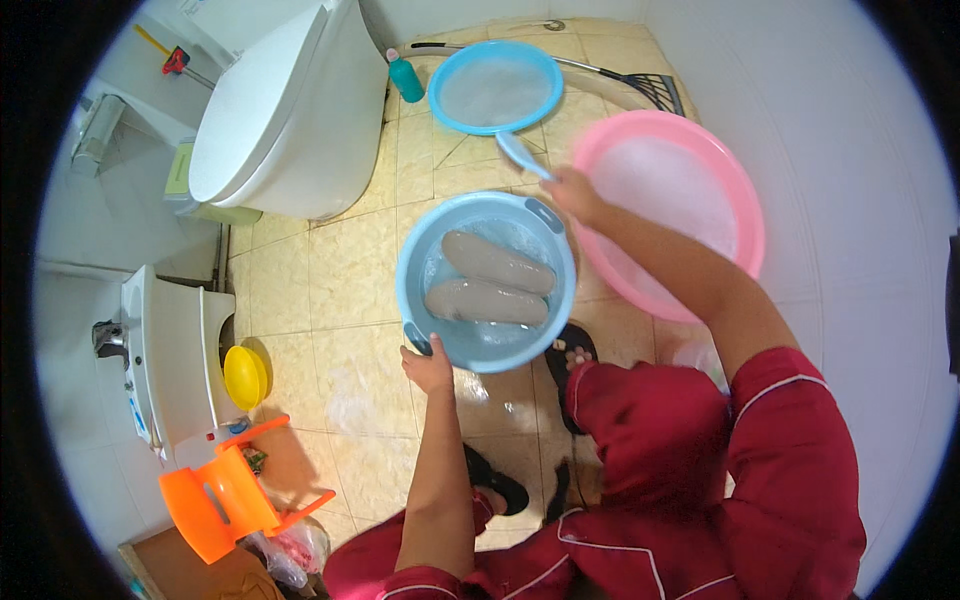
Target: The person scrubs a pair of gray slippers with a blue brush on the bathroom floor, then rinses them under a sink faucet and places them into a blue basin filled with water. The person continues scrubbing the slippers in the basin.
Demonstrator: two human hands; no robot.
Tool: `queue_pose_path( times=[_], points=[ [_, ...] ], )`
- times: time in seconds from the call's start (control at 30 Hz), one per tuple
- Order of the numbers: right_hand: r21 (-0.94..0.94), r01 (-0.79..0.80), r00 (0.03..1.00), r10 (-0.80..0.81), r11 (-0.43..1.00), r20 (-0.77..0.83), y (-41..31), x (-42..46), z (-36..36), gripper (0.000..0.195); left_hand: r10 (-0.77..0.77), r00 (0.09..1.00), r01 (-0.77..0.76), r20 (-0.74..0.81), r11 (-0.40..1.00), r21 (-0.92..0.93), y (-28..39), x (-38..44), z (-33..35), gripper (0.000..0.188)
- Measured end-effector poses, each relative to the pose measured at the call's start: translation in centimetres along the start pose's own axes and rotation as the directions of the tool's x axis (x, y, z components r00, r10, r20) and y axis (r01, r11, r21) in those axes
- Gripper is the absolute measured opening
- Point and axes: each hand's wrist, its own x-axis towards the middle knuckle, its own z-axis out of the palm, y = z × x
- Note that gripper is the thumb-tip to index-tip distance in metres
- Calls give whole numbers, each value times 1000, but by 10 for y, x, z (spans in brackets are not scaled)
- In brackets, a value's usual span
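My left hand (429, 365) grips the rim of a light blue plastic basin (411, 247) at its near-left handle. Two grey shoe insoles (491, 281) lie side by side in the basin, wet and shiny, in shallow water. My right hand (577, 196) is shut around the handle of a light blue brush (519, 154), held above the floor beyond the basin. The brush is slightly blurred, and its bristles cannot be made out. Beneath my right forearm stands a large pink basin (739, 187) filled with suds.
A bright blue basin (437, 105) of foamy water sits at the back beside a teal bottle (406, 77). Behind lies a pole with a black slotted head (652, 86). On the left are a white toilet (330, 135), washbasin (176, 352), yellow bowl (245, 377) and orange plastic chair (232, 487).
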Motion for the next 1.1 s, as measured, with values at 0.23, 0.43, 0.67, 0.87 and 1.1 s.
queue_pose_path(
  times=[0.23,0.43,0.67,0.87,1.1],
  points=[
    [-463,-105,968,-17,880,-252,27,216,34,30,122,990,-123,69,992,3,6,-10,41,89],
    [-567,-200,978,128,799,-166,35,267,57,29,97,994,-97,57,995,5,18,-8,33,89],
    [-615,-62,998,60,786,-23,74,307,47,30,99,994,-98,41,995,-6,21,-5,38,87],
    [314,-539,841,485,781,239,48,285,38,32,135,991,-135,-10,991,15,13,-2,29,85],
    [32,-253,967,252,967,30,79,292,17,31,150,989,-150,13,987,-51,15,-7,40,84]
  ],
)
